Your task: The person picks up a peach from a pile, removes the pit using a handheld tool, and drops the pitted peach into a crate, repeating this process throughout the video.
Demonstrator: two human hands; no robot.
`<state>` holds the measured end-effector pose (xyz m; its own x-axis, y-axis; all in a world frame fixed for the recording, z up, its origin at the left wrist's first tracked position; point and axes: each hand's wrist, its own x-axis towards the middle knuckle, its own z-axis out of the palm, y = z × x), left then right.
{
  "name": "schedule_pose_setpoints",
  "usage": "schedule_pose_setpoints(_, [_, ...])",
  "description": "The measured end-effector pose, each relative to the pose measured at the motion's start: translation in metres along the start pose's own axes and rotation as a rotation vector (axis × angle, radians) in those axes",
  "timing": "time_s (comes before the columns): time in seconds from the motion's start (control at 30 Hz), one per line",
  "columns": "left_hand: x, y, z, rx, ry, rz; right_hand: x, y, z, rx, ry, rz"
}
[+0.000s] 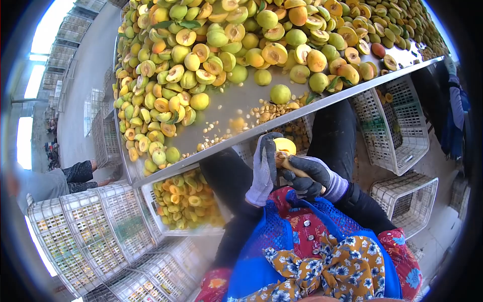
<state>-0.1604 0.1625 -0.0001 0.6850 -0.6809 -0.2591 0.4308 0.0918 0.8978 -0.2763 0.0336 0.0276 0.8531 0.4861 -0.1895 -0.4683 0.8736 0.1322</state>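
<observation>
tbh your left hand (263, 170) has its grip snug on the fruit (285, 146) and your right hand (320, 173) clamps what looks like a tool (298, 169), so go light and steady.

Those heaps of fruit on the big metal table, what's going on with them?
A person in gloves is working on the fruit by hand. The left hand holds a yellow fruit piece just off the table's edge; the right hand grips a slim tan object, too covered to identify. Many fruits on the metal table are cut open, with loose pits near its edge. Below sits a crate of fruit pieces.
</observation>
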Motion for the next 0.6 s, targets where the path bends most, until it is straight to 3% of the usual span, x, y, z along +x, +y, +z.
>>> schedule_pose_setpoints(0.03, [0.001, 0.005, 0.005, -0.003, 0.015, 0.006, 0.001, -0.002, -0.001, 0.000, -0.019, -0.002])
schedule_pose_setpoints(0.07, [0.002, 0.007, 0.008, 0.183, 0.036, 0.079, 0.001, -0.002, 0.003, -0.126, 0.079, -0.042])
schedule_pose_setpoints(0.13, [0.002, 0.010, 0.000, 0.239, 0.080, -0.010, -0.002, 0.001, 0.018, -0.367, 0.273, -0.132])
schedule_pose_setpoints(0.17, [0.003, 0.012, -0.004, 0.266, 0.098, -0.051, -0.006, 0.002, 0.025, -0.455, 0.267, -0.169])
schedule_pose_setpoints(0.27, [-0.005, -0.001, -0.039, 0.428, 0.339, 0.129, -0.015, 0.004, 0.035, -0.600, 0.280, -0.305])
schedule_pose_setpoints(0.33, [-0.024, -0.001, -0.084, 0.348, 0.563, 0.069, -0.016, -0.006, 0.021, -0.547, 0.303, -0.246])
schedule_pose_setpoints(0.4, [-0.048, 0.052, -0.105, 0.823, 0.663, 0.039, -0.014, -0.011, 0.006, -0.576, 0.371, -0.249])
schedule_pose_setpoints(0.43, [-0.059, 0.082, -0.103, 1.264, 0.631, 0.043, -0.013, -0.009, 0.001, -0.579, 0.403, -0.274])
schedule_pose_setpoints(0.5, [-0.069, 0.110, -0.095, 1.779, 0.850, -0.393, -0.010, -0.008, -0.004, -0.515, 0.440, -0.291])
schedule_pose_setpoints(0.6, [-0.056, 0.103, -0.109, 2.080, 0.782, -0.138, -0.004, -0.008, -0.016, -0.420, 0.384, -0.262])
